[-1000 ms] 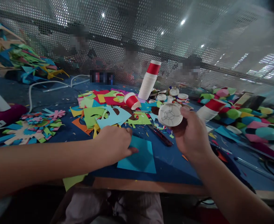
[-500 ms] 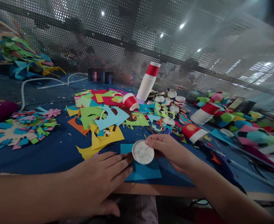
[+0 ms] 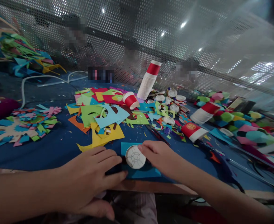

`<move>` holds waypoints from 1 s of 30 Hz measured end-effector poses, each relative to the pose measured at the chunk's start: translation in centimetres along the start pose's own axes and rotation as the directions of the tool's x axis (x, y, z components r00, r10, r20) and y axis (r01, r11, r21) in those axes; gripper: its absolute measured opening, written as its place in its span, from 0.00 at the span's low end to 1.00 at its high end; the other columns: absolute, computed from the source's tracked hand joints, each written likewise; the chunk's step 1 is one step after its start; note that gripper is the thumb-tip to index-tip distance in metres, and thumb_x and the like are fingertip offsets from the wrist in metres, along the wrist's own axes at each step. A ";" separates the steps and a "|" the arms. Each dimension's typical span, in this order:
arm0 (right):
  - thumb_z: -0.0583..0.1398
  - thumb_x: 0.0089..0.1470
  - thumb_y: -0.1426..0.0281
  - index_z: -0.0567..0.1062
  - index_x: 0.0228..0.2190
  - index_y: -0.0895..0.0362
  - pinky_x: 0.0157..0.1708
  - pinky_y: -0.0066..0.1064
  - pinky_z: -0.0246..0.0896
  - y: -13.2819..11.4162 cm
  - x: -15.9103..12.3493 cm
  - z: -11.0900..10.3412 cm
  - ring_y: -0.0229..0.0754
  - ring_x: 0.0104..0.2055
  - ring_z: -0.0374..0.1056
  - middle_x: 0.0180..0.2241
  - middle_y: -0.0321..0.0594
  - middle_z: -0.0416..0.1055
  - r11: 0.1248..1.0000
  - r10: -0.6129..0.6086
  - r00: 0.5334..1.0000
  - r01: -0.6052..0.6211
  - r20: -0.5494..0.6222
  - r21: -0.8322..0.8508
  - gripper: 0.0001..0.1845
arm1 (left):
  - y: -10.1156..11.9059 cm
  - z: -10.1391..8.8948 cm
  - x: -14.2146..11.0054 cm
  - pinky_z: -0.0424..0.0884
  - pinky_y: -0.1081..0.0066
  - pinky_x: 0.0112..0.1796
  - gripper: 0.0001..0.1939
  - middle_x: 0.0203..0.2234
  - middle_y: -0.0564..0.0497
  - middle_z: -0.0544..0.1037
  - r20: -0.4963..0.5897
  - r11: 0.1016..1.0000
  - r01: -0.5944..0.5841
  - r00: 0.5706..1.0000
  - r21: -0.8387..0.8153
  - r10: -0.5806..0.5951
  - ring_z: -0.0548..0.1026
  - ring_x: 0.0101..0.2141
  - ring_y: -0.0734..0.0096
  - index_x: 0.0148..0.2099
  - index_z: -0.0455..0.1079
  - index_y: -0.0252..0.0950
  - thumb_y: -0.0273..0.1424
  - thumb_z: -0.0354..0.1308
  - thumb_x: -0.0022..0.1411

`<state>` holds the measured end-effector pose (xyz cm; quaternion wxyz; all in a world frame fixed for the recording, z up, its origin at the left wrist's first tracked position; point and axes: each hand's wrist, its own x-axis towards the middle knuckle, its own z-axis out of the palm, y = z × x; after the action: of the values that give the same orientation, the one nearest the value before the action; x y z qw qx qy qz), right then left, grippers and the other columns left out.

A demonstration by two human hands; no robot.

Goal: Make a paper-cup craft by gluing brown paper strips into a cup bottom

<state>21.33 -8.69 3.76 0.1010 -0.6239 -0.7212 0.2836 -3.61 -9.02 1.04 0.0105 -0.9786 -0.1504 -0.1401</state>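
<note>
In my right hand (image 3: 154, 152), a round white paper cup bottom (image 3: 135, 157) with a raised rim is pinched at its right edge. Pen-drawn overlapping circles cover its face. It lies over a square of blue paper (image 3: 148, 173) at the table's front edge; whether it touches the paper I cannot tell. My left hand (image 3: 99, 174) is just left of the paper, palm down, fingers stretched out and thumb apart, holding nothing. The tips of its fingers reach the paper's left edge.
Cut paper scraps (image 3: 109, 116) are heaped ahead. Behind them stands a leaning stack of paper cups (image 3: 148, 81). Several similar white discs (image 3: 172, 93) lie beside it. A dark blue glue gun (image 3: 218, 158) with an orange trigger rests at right, near a tipped red cup (image 3: 194, 132).
My right hand has brought the cup bottom slightly left and down, lower over the blue paper. My left hand has drawn back a little to the left.
</note>
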 end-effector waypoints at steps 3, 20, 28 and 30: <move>0.52 0.62 0.68 0.70 0.23 0.57 0.26 0.32 0.46 -0.7 -0.4 0.4 0.42 0.27 0.64 0.25 0.42 0.71 0.952 -0.079 0.995 0.056 -0.064 -0.299 0.17 | 0.0 0.7 0.0 0.72 0.56 0.44 0.34 0.46 0.40 0.78 0.001 1.000 -0.010 1.000 0.009 0.010 0.76 0.44 0.50 0.58 0.70 0.37 0.59 0.48 0.65; 0.49 0.63 0.70 0.80 0.45 0.63 0.37 0.43 0.69 0.6 -2.0 1.5 0.54 0.41 0.71 0.39 0.53 0.77 0.731 -0.442 0.862 0.183 -0.250 -0.658 0.21 | -0.5 1.1 0.2 0.68 0.54 0.51 0.35 0.52 0.40 0.77 -0.020 0.995 0.084 0.996 0.059 -0.083 0.73 0.52 0.49 0.57 0.72 0.33 0.55 0.38 0.70; 0.54 0.63 0.71 0.79 0.48 0.59 0.48 0.52 0.68 2.9 -4.1 2.7 0.58 0.55 0.63 0.50 0.42 0.78 0.670 -0.678 0.687 0.433 -0.261 -0.602 0.17 | -1.5 1.6 0.1 0.68 0.50 0.48 0.33 0.52 0.41 0.78 -0.112 0.995 0.065 0.992 0.075 -0.056 0.76 0.51 0.46 0.57 0.72 0.34 0.54 0.41 0.71; 0.55 0.63 0.68 0.79 0.48 0.60 0.46 0.53 0.68 2.9 -4.3 3.2 0.60 0.56 0.62 0.52 0.41 0.77 0.650 -0.687 0.675 0.404 -0.270 -0.643 0.18 | -1.7 1.6 0.1 0.68 0.51 0.49 0.33 0.52 0.42 0.78 -0.108 0.994 0.068 0.992 0.083 -0.059 0.75 0.51 0.47 0.56 0.73 0.34 0.54 0.42 0.70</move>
<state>23.05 -13.50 0.44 0.1869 -0.4188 -0.8770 -0.1432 -3.56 -7.25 -0.51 0.0561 -0.9632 -0.1868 -0.1850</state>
